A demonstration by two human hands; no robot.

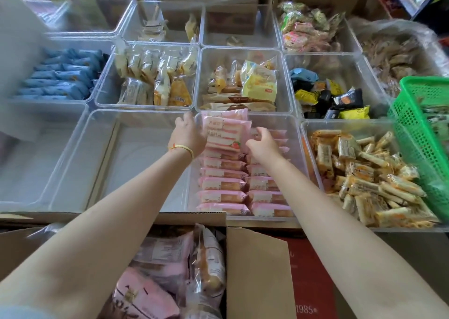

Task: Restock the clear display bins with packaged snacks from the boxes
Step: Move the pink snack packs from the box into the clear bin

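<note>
Pink snack packs [224, 134] look light, soft and slippery; left hand [188, 134] grips their stack by its side above the bin [301, 153], right hand [261, 141] loosely spread beside.

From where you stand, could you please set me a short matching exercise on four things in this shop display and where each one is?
Things:
1. blue packets
2. pink packets
3. green basket
4. cardboard box

Places:
A. far right, resting on the bins
B. nearest the camera, below the arms
C. clear bin that both hands reach into
D. clear bin at the left

Pairs: 1-D, 2-C, 3-A, 4-B

The left hand grips a stack of pink packets; the right hand hovers beside it, fingers curled, holding nothing I can see.
</note>
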